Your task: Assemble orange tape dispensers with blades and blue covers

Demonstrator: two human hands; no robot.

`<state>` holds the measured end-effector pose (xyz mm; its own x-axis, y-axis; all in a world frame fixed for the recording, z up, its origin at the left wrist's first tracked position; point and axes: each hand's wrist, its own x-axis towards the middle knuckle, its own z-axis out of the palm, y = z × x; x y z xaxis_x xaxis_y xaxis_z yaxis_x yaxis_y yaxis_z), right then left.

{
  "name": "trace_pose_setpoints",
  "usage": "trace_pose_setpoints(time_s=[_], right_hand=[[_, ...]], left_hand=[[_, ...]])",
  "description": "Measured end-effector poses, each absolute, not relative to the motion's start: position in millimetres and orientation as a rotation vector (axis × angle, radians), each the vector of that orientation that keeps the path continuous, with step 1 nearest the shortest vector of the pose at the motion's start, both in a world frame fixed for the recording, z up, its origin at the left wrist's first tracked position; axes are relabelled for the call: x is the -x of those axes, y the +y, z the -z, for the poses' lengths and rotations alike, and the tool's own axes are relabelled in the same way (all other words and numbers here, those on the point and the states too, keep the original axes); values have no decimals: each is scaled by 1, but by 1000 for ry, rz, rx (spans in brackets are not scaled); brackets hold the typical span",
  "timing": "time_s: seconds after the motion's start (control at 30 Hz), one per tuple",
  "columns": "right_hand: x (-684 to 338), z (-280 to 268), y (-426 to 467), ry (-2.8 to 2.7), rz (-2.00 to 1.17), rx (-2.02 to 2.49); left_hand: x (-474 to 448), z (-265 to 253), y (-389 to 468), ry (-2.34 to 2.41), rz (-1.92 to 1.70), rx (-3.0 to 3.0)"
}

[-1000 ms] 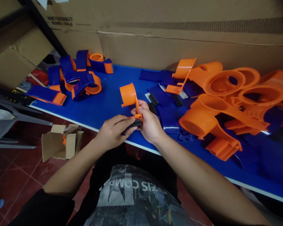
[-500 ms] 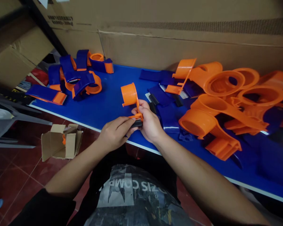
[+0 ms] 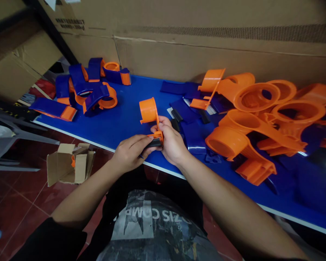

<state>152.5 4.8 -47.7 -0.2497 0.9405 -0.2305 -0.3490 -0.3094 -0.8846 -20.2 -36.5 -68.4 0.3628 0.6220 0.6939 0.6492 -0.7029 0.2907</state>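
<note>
My right hand (image 3: 174, 142) is closed around the arm of an orange tape dispenser frame (image 3: 148, 110), its round hub standing up above the fingers. My left hand (image 3: 129, 152) pinches a strip with a black edge (image 3: 154, 142) against the frame's lower end. Its fingers cover most of this strip, though a bit of dark blue shows below them. Just beyond my right hand, several blue plastic strips (image 3: 193, 136) lie on the blue tabletop (image 3: 122, 116), some with black or white edges.
A pile of orange dispenser frames (image 3: 228, 141) covers the table's right side. Several dispensers with blue strips fitted (image 3: 80, 81) stand at the far left. A cardboard wall (image 3: 206, 54) rises behind. On the tiled floor is an open carton (image 3: 55, 168), near a grey stool (image 3: 5, 145).
The black-edged strip has shifted slightly left and down at the frame's lower end, along with my left fingers. My right hand keeps its hold on the frame.
</note>
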Motion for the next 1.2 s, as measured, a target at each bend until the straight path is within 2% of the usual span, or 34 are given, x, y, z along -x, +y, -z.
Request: trace_pose_setpoints(time_s=[0.9,1.2], right_hand=[[-151,43,3,-1048,-1641,1172],[-151,44,2,-1078,-1629,1139]], left_hand=[[43,70,-34,-980,1154,2701],[36,70,-33,-1039,1254,2766]])
